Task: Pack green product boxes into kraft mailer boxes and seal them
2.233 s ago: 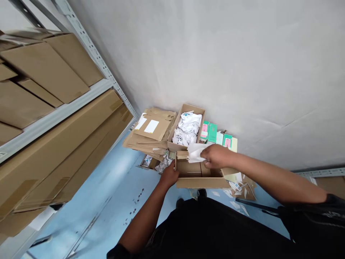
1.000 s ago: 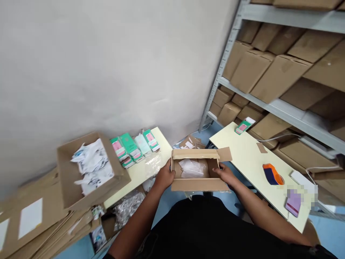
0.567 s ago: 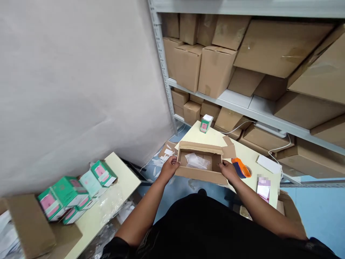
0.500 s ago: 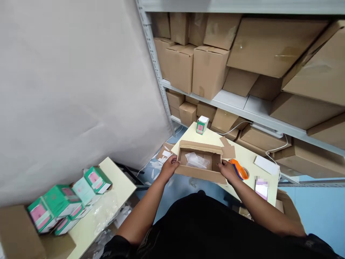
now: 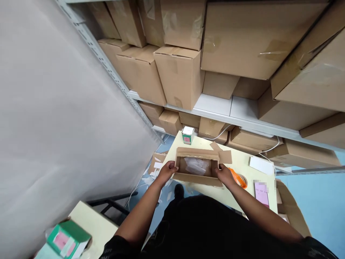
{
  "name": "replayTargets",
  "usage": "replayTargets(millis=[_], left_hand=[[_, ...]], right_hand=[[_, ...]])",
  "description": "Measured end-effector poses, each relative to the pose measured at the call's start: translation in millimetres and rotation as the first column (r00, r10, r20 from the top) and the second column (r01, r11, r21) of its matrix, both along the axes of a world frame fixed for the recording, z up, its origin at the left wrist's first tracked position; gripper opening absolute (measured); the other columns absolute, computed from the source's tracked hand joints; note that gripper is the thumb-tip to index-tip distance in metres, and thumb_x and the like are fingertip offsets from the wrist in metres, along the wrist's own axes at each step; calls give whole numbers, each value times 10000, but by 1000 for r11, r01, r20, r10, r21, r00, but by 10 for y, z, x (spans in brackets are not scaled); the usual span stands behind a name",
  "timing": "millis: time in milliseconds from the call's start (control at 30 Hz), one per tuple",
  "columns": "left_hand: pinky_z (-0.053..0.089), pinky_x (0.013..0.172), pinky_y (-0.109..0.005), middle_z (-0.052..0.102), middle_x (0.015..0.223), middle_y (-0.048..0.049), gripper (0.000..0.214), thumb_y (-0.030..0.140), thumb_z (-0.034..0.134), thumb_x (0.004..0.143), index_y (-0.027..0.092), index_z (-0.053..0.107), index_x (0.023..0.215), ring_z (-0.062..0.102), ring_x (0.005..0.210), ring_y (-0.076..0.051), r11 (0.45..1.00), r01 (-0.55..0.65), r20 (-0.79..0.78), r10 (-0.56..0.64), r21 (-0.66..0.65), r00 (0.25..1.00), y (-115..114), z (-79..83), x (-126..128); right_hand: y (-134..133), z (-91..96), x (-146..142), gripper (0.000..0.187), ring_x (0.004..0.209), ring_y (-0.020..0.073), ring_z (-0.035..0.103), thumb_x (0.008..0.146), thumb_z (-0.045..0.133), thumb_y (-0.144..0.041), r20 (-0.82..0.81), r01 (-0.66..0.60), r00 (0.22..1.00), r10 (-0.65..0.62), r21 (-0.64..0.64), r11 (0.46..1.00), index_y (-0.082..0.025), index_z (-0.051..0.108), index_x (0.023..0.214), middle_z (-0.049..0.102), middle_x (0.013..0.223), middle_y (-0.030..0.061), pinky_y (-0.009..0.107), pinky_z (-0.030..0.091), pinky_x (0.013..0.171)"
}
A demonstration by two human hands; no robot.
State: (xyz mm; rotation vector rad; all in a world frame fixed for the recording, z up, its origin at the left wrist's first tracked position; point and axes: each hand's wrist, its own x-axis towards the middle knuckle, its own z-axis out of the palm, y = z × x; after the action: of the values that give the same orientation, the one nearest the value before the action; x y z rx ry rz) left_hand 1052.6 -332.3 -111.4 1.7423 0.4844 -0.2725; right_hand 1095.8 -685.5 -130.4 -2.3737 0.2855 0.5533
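Note:
An open cardboard box (image 5: 198, 179) is between my two hands, over the near edge of the pale table (image 5: 250, 178). Its long flap stands up at the far side, and crumpled clear plastic (image 5: 196, 165) lies inside. My left hand (image 5: 167, 172) grips the box's left end, thumb over the rim. At the right end, my right hand (image 5: 224, 174) is closed on the wall. Right beside that hand lies an orange tape dispenser (image 5: 237, 177), partly hidden by my forearm. A small green and white box (image 5: 188, 135) stands at the table's far left corner.
A phone (image 5: 261, 193) and a white box (image 5: 261, 164) lie on the table's right side. Shelves behind hold cardboard boxes (image 5: 178, 77). Another table (image 5: 93, 225) at lower left carries a green box (image 5: 68, 239). Paper scraps (image 5: 155, 174) litter the floor.
My view has turned right, so the left table has slid mostly out of frame. The cardboard box, held in both hands, now sits closer over the table.

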Motion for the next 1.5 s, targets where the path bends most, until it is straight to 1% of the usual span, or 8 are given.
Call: replayTargets(millis=[167,300,533,700,900,1067,1333,1500], left_hand=[[540,851,-387,745,892,-54,426,611,526,904,218,688,871,706,916,-258,954,225,-11,-228,200,974,454,-83,556],[542,923,-382,763,975,-65,332,525,602,872,217,697,951,716,977,-261,898,301,70,-340,322,938,679,-83,1263],[424,1199,-455,499,1581,-187,903,370,842,691,163,505,1503,517,1441,-349,812,453,245,-555,369,795,452,-158,2296],[367,1247,-468,463,1612,-199,1120,240,905,579,173,408,1580,445,1502,-376,711,553,254,-686,435,682,259,-215,2668],[576,886,-348,749,1153,-64,819,253,875,642,224,528,1383,723,971,-239,705,546,135,-660,453,739,202,-268,2726],[557,855,-317,742,1125,-68,760,255,839,646,200,521,1334,711,942,-221,765,454,184,-580,456,793,239,-107,2632],[557,892,-327,682,1178,-64,793,378,872,629,226,480,1301,682,1061,-239,890,192,451,-384,414,806,470,830,2269],[562,958,-364,642,1284,-80,897,534,869,676,248,411,1393,670,1132,-242,988,129,593,-157,91,790,508,1179,1692]], right_hand=[[102,64,-139,272,1006,291,735,896,568,-371,-26,86,996,-87,-30,996,-201,720,1044,792,1045,116,346,511,854],[208,151,-276,356,1084,308,738,860,612,-404,-41,229,973,-229,-13,973,-188,731,1116,792,1132,129,375,529,927],[29,396,-465,482,1050,311,747,809,637,-518,28,478,877,-479,40,877,-211,739,1167,798,1081,104,423,554,935],[4,605,-591,465,1022,308,738,814,644,-560,115,537,834,-540,55,841,-228,750,1123,785,1086,96,434,560,915],[150,680,-675,488,999,285,714,819,629,-539,213,542,814,-540,54,839,-216,721,1174,744,1139,102,433,556,901],[146,785,-679,452,956,277,696,845,603,-530,245,531,813,-528,63,845,-221,708,1158,730,1167,104,427,552,860],[371,1176,-602,286,993,301,688,905,610,-513,392,383,805,-445,229,895,-250,721,918,766,1026,98,432,554,913],[537,1286,-466,387,983,278,708,876,709,-569,204,244,899,-387,501,830,-240,742,1078,773,1100,100,430,578,917]])
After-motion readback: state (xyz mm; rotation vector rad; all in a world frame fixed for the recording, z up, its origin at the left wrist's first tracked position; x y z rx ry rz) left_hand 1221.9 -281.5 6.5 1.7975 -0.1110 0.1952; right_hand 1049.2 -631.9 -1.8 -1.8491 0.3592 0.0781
